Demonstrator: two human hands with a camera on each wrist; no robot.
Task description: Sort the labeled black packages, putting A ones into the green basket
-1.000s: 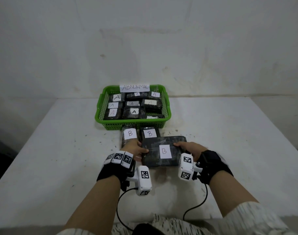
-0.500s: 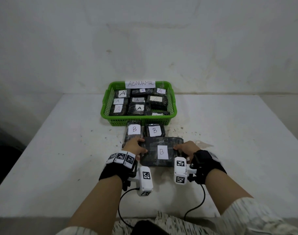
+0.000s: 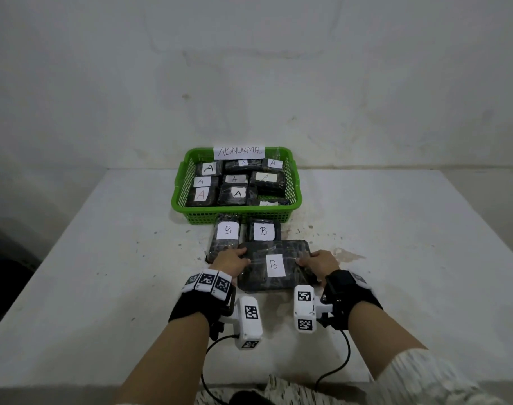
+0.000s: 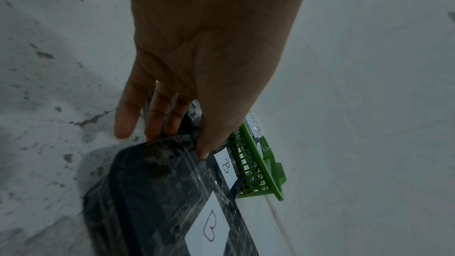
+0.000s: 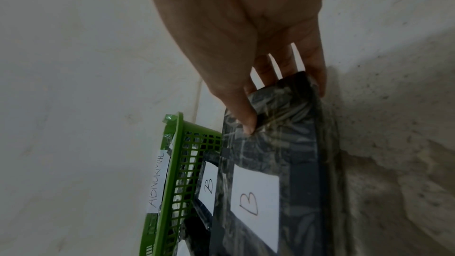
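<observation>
A large flat black package labelled B [image 3: 274,266] [image 4: 177,205] [image 5: 270,172] lies on the table in front of me. My left hand [image 3: 230,260] [image 4: 187,133] grips its left edge, thumb on top and fingers under it. My right hand [image 3: 318,260] [image 5: 278,92] grips the right edge the same way. Two smaller B packages [image 3: 227,233] [image 3: 264,230] lie just behind it. The green basket [image 3: 237,216] [image 4: 258,166] [image 5: 172,172], tagged ABNORMAL, holds several black A packages [image 3: 237,194].
The white table [image 3: 395,258] is stained near the packages. It meets a grey wall [image 3: 249,83] right behind the basket. Wrist camera cables [image 3: 337,366] trail toward the table's near edge.
The big B package and both hands have slid slightly toward the smaller B packages, and its far edge now overlaps them. The head view has risen a little.
</observation>
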